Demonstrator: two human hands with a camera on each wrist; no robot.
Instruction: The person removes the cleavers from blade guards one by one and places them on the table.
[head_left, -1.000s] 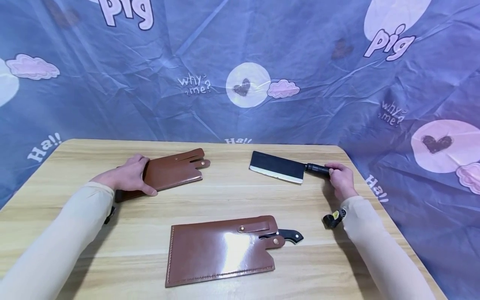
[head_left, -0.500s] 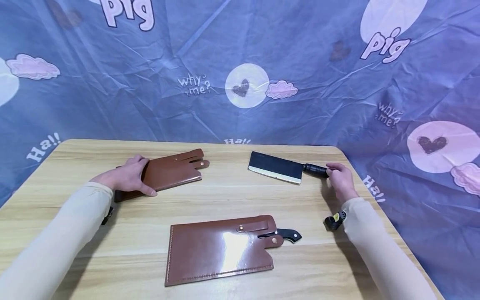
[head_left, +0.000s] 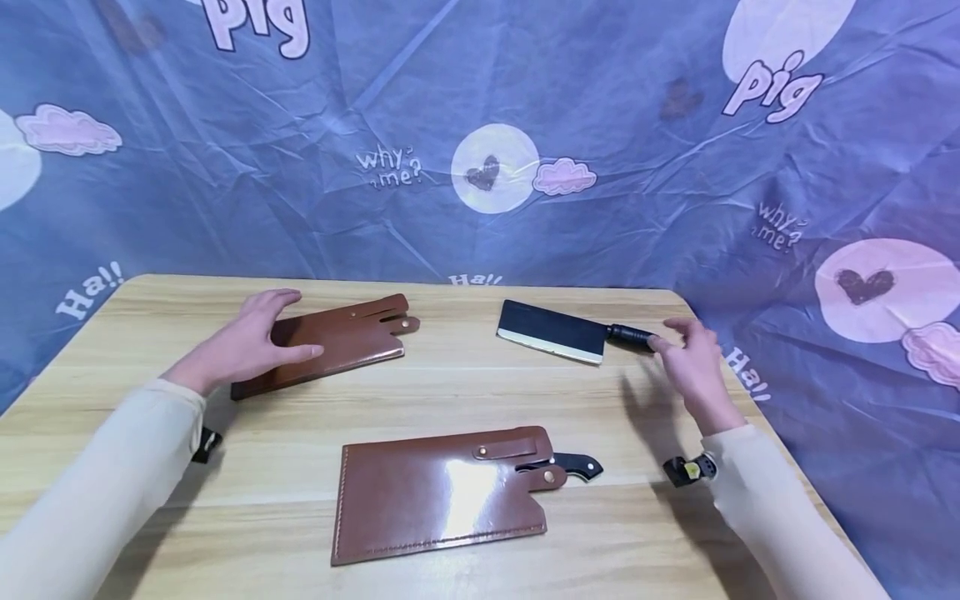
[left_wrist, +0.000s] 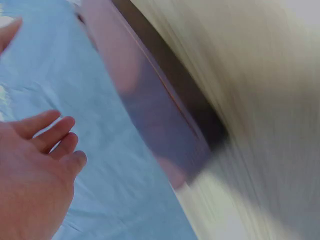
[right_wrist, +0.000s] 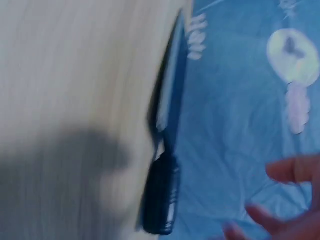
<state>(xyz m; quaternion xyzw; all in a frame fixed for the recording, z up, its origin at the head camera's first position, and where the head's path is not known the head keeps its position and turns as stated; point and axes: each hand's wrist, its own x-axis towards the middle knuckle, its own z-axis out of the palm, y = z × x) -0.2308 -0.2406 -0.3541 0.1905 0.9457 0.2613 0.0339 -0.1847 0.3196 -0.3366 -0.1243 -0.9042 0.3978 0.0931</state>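
Observation:
A black cleaver [head_left: 551, 329] with a pale cutting edge lies at the back right of the table, its handle pointing right. My right hand [head_left: 696, 371] hovers by the handle end with fingers spread; the right wrist view shows a gap between the fingers and the cleaver handle [right_wrist: 161, 195]. At the back left lies a brown leather knife sheath [head_left: 348, 337] with a snap strap. Over its left end is my left hand [head_left: 247, 343], thumb and fingers apart, holding nothing. The left wrist view shows these fingers away from the blurred sheath [left_wrist: 145, 95].
Nearer the front, a second brown leather sheath [head_left: 412, 504] lies flat, with a black knife handle [head_left: 583, 467] sticking out of its right end. The wooden table [head_left: 247, 508] ends at the back against a blue printed cloth [head_left: 637, 225].
Both hands have let go and lifted: the left off the back sheath, the right off the cleaver handle, drawing slightly right. The cleaver and both sheaths stay in place.

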